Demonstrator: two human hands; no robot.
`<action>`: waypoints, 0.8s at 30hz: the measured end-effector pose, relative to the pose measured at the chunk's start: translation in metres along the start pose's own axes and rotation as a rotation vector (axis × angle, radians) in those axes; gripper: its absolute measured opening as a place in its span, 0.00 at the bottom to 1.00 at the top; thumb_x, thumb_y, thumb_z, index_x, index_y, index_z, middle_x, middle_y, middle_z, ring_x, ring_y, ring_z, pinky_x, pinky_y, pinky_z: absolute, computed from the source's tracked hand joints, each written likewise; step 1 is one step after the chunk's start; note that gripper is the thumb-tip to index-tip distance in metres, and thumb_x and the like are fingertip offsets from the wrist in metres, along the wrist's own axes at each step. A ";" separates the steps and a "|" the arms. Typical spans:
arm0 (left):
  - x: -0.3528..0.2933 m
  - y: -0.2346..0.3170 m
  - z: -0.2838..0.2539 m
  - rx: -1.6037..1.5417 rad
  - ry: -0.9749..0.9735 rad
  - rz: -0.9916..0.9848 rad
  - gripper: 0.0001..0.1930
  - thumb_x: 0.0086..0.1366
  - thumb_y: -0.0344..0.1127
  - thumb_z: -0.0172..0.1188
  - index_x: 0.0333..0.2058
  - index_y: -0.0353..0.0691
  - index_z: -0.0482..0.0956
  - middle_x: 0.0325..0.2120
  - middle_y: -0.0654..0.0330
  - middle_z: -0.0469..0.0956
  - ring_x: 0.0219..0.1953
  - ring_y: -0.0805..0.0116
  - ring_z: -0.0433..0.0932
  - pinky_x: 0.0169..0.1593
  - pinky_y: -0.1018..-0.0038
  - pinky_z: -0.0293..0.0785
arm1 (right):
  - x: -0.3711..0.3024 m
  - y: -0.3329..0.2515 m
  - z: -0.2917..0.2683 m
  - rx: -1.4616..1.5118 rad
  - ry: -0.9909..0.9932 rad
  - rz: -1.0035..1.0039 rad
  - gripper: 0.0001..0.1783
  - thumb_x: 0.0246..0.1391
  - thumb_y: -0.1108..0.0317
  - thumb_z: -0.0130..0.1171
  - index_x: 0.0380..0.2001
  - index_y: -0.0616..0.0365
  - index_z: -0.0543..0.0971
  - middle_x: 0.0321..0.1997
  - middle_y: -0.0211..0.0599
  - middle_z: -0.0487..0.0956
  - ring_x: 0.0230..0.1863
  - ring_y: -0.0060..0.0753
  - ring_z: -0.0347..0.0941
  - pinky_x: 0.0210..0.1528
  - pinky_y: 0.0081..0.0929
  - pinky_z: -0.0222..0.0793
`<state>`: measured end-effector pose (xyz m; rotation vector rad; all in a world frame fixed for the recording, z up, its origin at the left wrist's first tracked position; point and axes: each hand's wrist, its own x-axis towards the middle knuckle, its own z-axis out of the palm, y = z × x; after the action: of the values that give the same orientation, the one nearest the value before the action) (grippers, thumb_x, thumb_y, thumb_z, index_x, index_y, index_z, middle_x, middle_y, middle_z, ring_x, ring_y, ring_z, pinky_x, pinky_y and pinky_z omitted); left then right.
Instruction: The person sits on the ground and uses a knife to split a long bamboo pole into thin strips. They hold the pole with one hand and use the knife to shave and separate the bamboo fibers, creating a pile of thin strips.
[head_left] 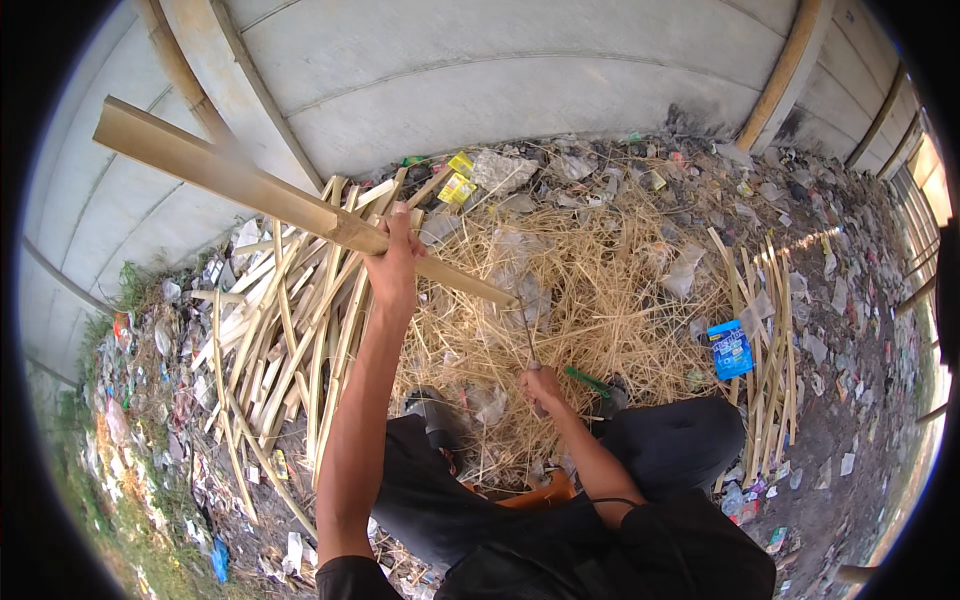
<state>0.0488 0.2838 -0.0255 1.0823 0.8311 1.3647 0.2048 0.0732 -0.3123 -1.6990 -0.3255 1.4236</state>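
My left hand (pixel 393 262) is closed around a long split bamboo piece (pixel 255 193), about midway along it. The bamboo slants from the upper left, its wide end raised, down to a narrower end over the shavings. In my right hand (pixel 541 387) is the handle of a knife (pixel 527 325), its thin blade pointing up and away from me. The tip of the blade meets the lower right end of the bamboo, or lies just beside it; I cannot tell which. Below both hands spreads a heap of pale bamboo shavings (pixel 600 300).
Cut bamboo strips (pixel 290 330) are piled at the left, with more strips (pixel 770 370) at the right. A blue packet (pixel 729 350) lies beside those. A green object (pixel 588 381) is near my right knee. Litter covers the ground up to a grey panel wall (pixel 520 100).
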 end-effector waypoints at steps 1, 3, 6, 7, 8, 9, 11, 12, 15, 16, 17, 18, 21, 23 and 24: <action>-0.002 0.002 0.002 0.022 -0.006 0.016 0.22 0.72 0.47 0.64 0.22 0.46 0.68 0.16 0.67 0.63 0.20 0.76 0.64 0.29 0.73 0.65 | 0.000 0.003 -0.001 0.029 -0.012 0.018 0.14 0.50 0.73 0.59 0.18 0.53 0.66 0.15 0.27 0.64 0.13 0.23 0.58 0.20 0.31 0.56; -0.005 0.006 0.006 0.065 -0.020 0.049 0.23 0.72 0.47 0.63 0.22 0.46 0.66 0.15 0.67 0.62 0.21 0.75 0.64 0.30 0.73 0.65 | 0.003 0.007 -0.001 0.087 -0.035 0.053 0.17 0.52 0.72 0.59 0.16 0.50 0.63 0.14 0.25 0.64 0.12 0.23 0.57 0.19 0.32 0.56; -0.004 0.008 0.014 0.057 -0.034 0.031 0.22 0.72 0.47 0.64 0.22 0.45 0.68 0.16 0.67 0.63 0.21 0.75 0.64 0.30 0.73 0.64 | 0.017 0.004 -0.007 0.211 -0.148 0.098 0.19 0.53 0.70 0.58 0.14 0.47 0.63 0.14 0.23 0.66 0.11 0.22 0.57 0.19 0.31 0.58; -0.007 0.008 0.019 0.053 -0.037 0.018 0.22 0.72 0.47 0.64 0.22 0.45 0.68 0.16 0.67 0.63 0.21 0.75 0.64 0.30 0.73 0.64 | 0.020 0.008 -0.011 0.261 -0.195 0.123 0.19 0.54 0.70 0.58 0.14 0.46 0.63 0.14 0.23 0.67 0.11 0.22 0.58 0.19 0.31 0.60; -0.009 0.008 0.021 0.073 -0.048 0.021 0.23 0.73 0.48 0.63 0.21 0.45 0.68 0.15 0.67 0.64 0.20 0.76 0.65 0.29 0.73 0.64 | 0.023 0.012 -0.013 0.350 -0.256 0.140 0.18 0.54 0.70 0.58 0.14 0.46 0.64 0.14 0.22 0.67 0.11 0.21 0.58 0.19 0.31 0.60; -0.013 0.008 0.024 0.092 -0.059 0.025 0.23 0.73 0.48 0.63 0.21 0.46 0.67 0.15 0.68 0.64 0.20 0.77 0.65 0.28 0.74 0.65 | 0.026 0.017 -0.015 0.438 -0.317 0.157 0.18 0.55 0.69 0.58 0.15 0.46 0.65 0.14 0.22 0.67 0.11 0.21 0.58 0.19 0.31 0.61; -0.019 0.011 0.029 0.142 -0.073 0.040 0.24 0.74 0.48 0.62 0.20 0.46 0.67 0.14 0.68 0.65 0.20 0.78 0.66 0.27 0.74 0.65 | 0.026 0.021 -0.018 0.493 -0.356 0.161 0.16 0.55 0.70 0.56 0.16 0.46 0.65 0.14 0.22 0.66 0.11 0.20 0.57 0.20 0.29 0.60; -0.023 0.012 0.031 0.171 -0.077 0.050 0.24 0.74 0.48 0.62 0.20 0.46 0.67 0.14 0.68 0.65 0.20 0.78 0.65 0.27 0.74 0.65 | 0.025 0.023 -0.020 0.462 -0.330 0.150 0.16 0.55 0.70 0.55 0.17 0.46 0.64 0.14 0.22 0.64 0.11 0.19 0.55 0.20 0.28 0.59; -0.026 0.009 0.034 0.186 -0.090 0.063 0.24 0.75 0.47 0.61 0.20 0.46 0.67 0.14 0.69 0.65 0.20 0.79 0.66 0.28 0.74 0.65 | 0.013 0.017 -0.015 0.272 -0.197 0.060 0.13 0.55 0.72 0.54 0.19 0.49 0.66 0.14 0.23 0.63 0.12 0.18 0.55 0.19 0.27 0.55; -0.028 0.009 0.035 0.175 -0.096 0.059 0.24 0.75 0.47 0.60 0.21 0.46 0.67 0.14 0.69 0.64 0.20 0.79 0.66 0.28 0.74 0.65 | 0.008 0.016 -0.015 0.193 -0.135 0.023 0.12 0.55 0.73 0.55 0.20 0.50 0.67 0.14 0.23 0.64 0.12 0.19 0.55 0.19 0.27 0.55; -0.027 0.009 0.035 0.169 -0.102 0.062 0.24 0.75 0.47 0.60 0.20 0.46 0.67 0.14 0.69 0.64 0.20 0.79 0.66 0.28 0.75 0.65 | 0.006 0.012 -0.011 0.224 -0.104 -0.004 0.11 0.55 0.73 0.55 0.20 0.51 0.68 0.14 0.24 0.64 0.12 0.19 0.55 0.18 0.27 0.54; -0.026 0.009 0.036 0.162 -0.109 0.065 0.24 0.75 0.47 0.60 0.20 0.46 0.67 0.14 0.69 0.64 0.20 0.79 0.66 0.28 0.75 0.65 | 0.007 0.007 -0.004 0.254 -0.073 -0.031 0.11 0.55 0.74 0.56 0.21 0.51 0.68 0.14 0.24 0.64 0.12 0.18 0.55 0.18 0.27 0.53; -0.026 0.009 0.036 0.160 -0.112 0.068 0.24 0.75 0.48 0.60 0.20 0.46 0.67 0.15 0.69 0.65 0.20 0.79 0.66 0.28 0.75 0.66 | -0.001 -0.020 0.006 0.345 -0.035 -0.177 0.11 0.55 0.76 0.55 0.22 0.53 0.67 0.14 0.24 0.63 0.12 0.18 0.54 0.17 0.27 0.52; -0.027 0.010 0.035 0.170 -0.097 0.071 0.25 0.75 0.49 0.60 0.20 0.46 0.66 0.15 0.69 0.65 0.20 0.79 0.66 0.28 0.75 0.66 | -0.018 -0.050 0.008 0.420 -0.071 -0.361 0.12 0.56 0.77 0.54 0.22 0.53 0.66 0.14 0.24 0.62 0.12 0.18 0.54 0.17 0.26 0.51; -0.028 0.011 0.035 0.177 -0.087 0.072 0.25 0.75 0.49 0.60 0.20 0.46 0.66 0.15 0.69 0.65 0.20 0.79 0.66 0.28 0.74 0.66 | -0.027 -0.065 0.009 0.465 -0.108 -0.486 0.12 0.56 0.78 0.53 0.22 0.53 0.65 0.14 0.24 0.62 0.12 0.17 0.53 0.17 0.26 0.51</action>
<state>0.0763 0.2509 -0.0072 1.3113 0.8680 1.3119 0.2092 0.0965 -0.2458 -1.0772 -0.3981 1.1183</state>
